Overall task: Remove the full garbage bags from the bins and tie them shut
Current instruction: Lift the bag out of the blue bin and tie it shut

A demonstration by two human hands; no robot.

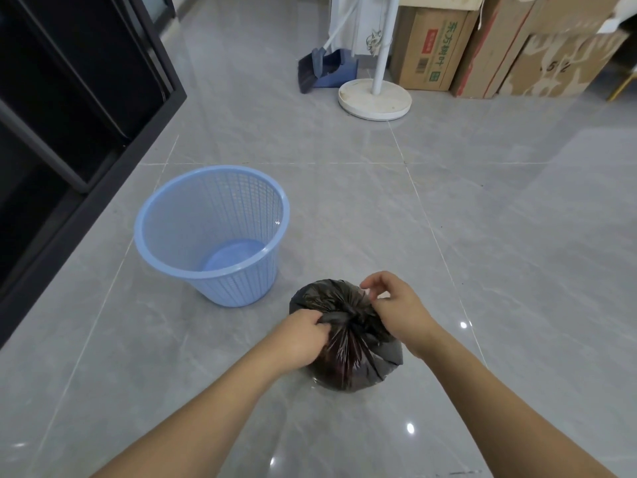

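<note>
A full black garbage bag [348, 360] stands on the grey tiled floor, its top gathered into a twisted knot. My left hand [303, 334] grips one strand of the gathered top from the left. My right hand [396, 305] pinches the other strand from the right, fingers curled over the knot. A light blue lattice bin [213, 232] stands just behind and left of the bag, upright, with no bag or rubbish inside.
A black cabinet [76, 108] runs along the left side. At the back stand a white pole on a round base [375, 98], a blue broom and dustpan [324, 69], and several cardboard boxes [434, 50].
</note>
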